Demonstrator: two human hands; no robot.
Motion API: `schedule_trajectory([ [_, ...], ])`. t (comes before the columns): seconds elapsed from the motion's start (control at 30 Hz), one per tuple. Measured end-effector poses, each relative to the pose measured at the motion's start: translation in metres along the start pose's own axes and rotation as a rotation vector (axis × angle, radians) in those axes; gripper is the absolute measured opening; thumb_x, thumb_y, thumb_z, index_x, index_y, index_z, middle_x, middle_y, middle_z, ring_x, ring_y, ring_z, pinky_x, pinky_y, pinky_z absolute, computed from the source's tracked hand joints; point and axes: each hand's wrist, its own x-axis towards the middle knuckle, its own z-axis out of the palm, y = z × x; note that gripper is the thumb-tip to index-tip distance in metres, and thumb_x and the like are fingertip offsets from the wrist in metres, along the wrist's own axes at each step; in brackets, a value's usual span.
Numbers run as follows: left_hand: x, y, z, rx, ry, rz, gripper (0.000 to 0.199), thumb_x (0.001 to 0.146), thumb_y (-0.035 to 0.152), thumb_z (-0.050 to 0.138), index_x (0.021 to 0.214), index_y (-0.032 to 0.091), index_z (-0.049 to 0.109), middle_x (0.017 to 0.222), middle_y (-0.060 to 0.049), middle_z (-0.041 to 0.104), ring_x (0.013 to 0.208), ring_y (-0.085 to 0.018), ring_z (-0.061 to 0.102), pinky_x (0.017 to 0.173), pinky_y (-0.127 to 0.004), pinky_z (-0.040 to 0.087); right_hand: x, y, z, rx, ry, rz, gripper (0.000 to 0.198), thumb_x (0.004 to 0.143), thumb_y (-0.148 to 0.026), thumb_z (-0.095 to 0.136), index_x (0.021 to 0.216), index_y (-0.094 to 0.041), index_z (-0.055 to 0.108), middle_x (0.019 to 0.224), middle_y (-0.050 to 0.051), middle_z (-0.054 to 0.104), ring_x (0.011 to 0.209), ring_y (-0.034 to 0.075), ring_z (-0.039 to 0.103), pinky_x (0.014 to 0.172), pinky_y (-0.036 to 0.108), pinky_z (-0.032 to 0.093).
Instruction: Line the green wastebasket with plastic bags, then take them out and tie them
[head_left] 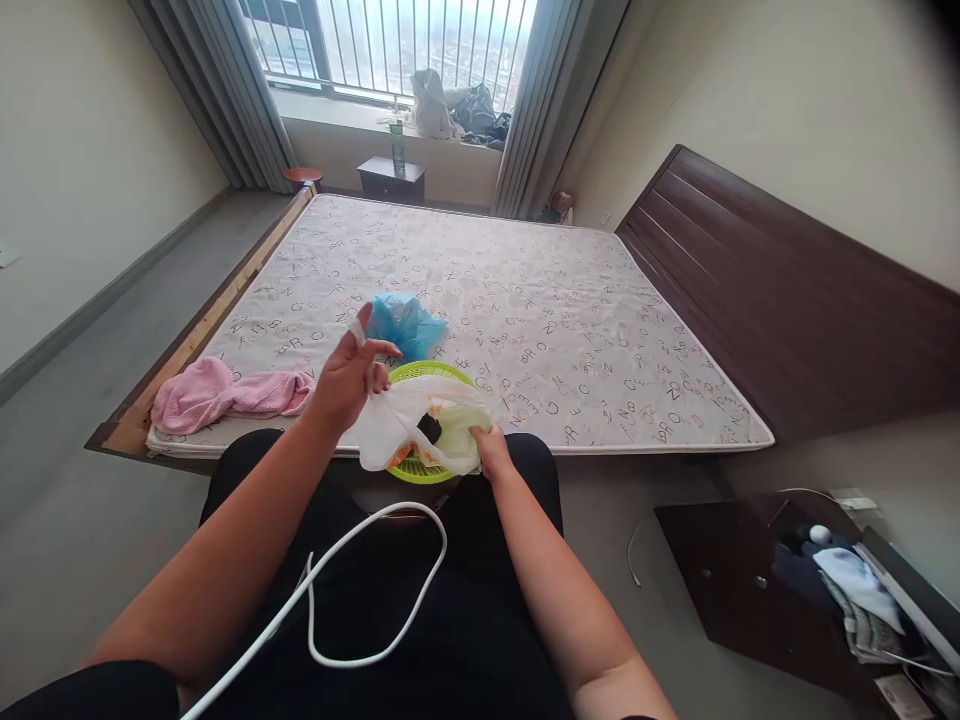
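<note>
A thin white plastic bag with orange print is stretched between my two hands above a lime-green basket. My left hand has the bag's twisted handle caught round its fingers, with the index finger raised. At the other side, my right hand grips the bag's edge between thumb and fingers. A small black thing shows in the middle of the bag; I cannot make out what it is. The basket seems to rest by my lap, mostly covered by the bag. Just beyond it, a crumpled blue plastic bag lies on the mattress.
The letter-patterned mattress fills the middle. A pink towel lies at its near left corner. A white cable loops across my front. At lower right stands a dark nightstand with clothes. A bottle stands by the window.
</note>
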Motion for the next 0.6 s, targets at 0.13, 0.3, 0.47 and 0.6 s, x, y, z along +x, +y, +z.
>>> schedule_trajectory([
  [0.13, -0.004, -0.03, -0.06, 0.504, 0.097, -0.061, 0.086, 0.098, 0.044, 0.064, 0.171, 0.028, 0.021, 0.117, -0.01, 0.074, 0.053, -0.007, 0.05, 0.059, -0.026, 0.05, 0.009, -0.011, -0.004, 0.115, -0.002, 0.031, 0.047, 0.065, -0.05, 0.08, 0.094, -0.023, 0.056, 0.09, 0.004, 0.074, 0.079, 0.021, 0.071, 0.068, 0.031, 0.058],
  [0.3, -0.036, -0.079, -0.073, 1.037, 0.052, -0.099, 0.102, 0.09, 0.05, 0.072, 0.17, 0.018, 0.019, 0.134, -0.019, 0.069, 0.105, -0.031, 0.072, 0.088, -0.042, 0.056, 0.017, -0.043, -0.02, 0.168, 0.024, 0.067, 0.044, 0.061, -0.046, 0.088, 0.077, -0.023, 0.054, 0.063, -0.003, 0.06, 0.058, 0.013, 0.058, 0.048, 0.022, 0.043],
  [0.47, -0.043, -0.106, -0.068, 1.148, 0.101, -0.044, 0.083, 0.096, 0.038, 0.061, 0.167, 0.016, 0.026, 0.131, -0.017, 0.071, 0.121, -0.037, 0.069, 0.095, -0.045, 0.055, 0.017, -0.092, -0.054, 0.408, -0.037, 0.017, 0.039, 0.062, -0.035, 0.086, 0.073, -0.023, 0.05, 0.062, -0.007, 0.054, 0.058, 0.011, 0.058, 0.063, 0.028, 0.057],
  [0.6, -0.026, -0.118, -0.071, 1.088, 0.085, 0.043, 0.06, 0.102, 0.031, 0.047, 0.16, 0.016, 0.043, 0.127, -0.016, 0.074, 0.122, -0.034, 0.068, 0.101, -0.044, 0.053, 0.011, -0.128, -0.065, 0.574, -0.146, -0.018, 0.039, 0.064, -0.026, 0.084, 0.068, -0.024, 0.046, 0.055, -0.01, 0.041, 0.051, 0.009, 0.048, 0.054, 0.023, 0.049],
])
